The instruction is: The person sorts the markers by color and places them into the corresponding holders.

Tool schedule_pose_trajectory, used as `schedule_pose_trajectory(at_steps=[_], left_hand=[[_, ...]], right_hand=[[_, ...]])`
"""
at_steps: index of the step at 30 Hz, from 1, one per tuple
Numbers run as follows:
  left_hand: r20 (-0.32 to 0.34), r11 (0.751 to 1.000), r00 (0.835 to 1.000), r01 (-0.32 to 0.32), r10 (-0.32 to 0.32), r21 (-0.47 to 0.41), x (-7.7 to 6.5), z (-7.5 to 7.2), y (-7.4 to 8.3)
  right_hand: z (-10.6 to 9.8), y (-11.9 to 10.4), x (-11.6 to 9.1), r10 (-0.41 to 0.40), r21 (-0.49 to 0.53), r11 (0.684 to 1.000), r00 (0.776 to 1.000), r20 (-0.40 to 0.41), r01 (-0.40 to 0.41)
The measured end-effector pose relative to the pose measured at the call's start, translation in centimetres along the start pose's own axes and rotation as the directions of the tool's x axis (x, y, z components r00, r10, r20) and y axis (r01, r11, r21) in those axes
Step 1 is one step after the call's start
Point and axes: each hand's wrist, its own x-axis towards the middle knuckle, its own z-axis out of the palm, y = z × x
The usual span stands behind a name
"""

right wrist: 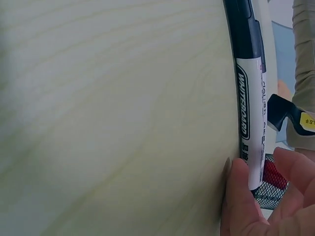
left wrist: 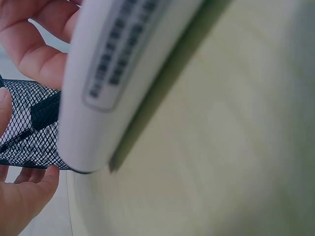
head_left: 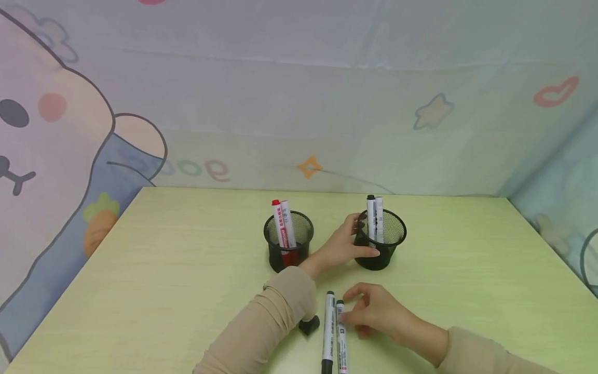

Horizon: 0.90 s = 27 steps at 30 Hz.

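In the head view my left hand [head_left: 338, 249] grips the right-hand black mesh pen cup [head_left: 380, 254], its thumb along the near side and fingers at the far left. A black-capped marker [head_left: 371, 218] and a white pen [head_left: 379, 221] stand in that cup. My right hand [head_left: 378, 314] is beside the right of two markers lying side by side; its thumb touches the white whiteboard marker [head_left: 341, 337], while the index finger stays apart. In the right wrist view, fingers [right wrist: 240, 177] lie at that whiteboard marker's [right wrist: 251, 123] lower end. To its left lies the other marker [head_left: 329, 327].
Left of my left hand stands another mesh cup [head_left: 275, 259] with a red-capped marker [head_left: 279, 223] and a white pen. A small black device [head_left: 309, 325] is by the left sleeve. A printed cloth backdrop [head_left: 280, 93] rises behind the pale wooden table [head_left: 163, 270].
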Motion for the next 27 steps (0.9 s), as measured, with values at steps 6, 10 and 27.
schedule_pose_trajectory(at_steps=[6, 10, 27], left_hand=[[0.006, 1.0, 1.0, 0.003, -0.003, 0.003, -0.09, -0.02, 0.07], [0.013, 1.0, 1.0, 0.006, -0.006, -0.008, -0.17, -0.07, 0.19], [0.01, 1.0, 1.0, 0.0, 0.0, -0.003, 0.0, -0.01, -0.05]], right_hand=[[0.53, -0.14, -0.12, -0.038, -0.15, 0.988, 0.998, -0.056, 0.029], [0.7, 0.03, 0.08, -0.092, -0.224, 0.972, 0.994, -0.058, 0.077], [0.6, 0.22, 0.19, -0.12, -0.206, 0.972, 0.992, -0.026, 0.112]])
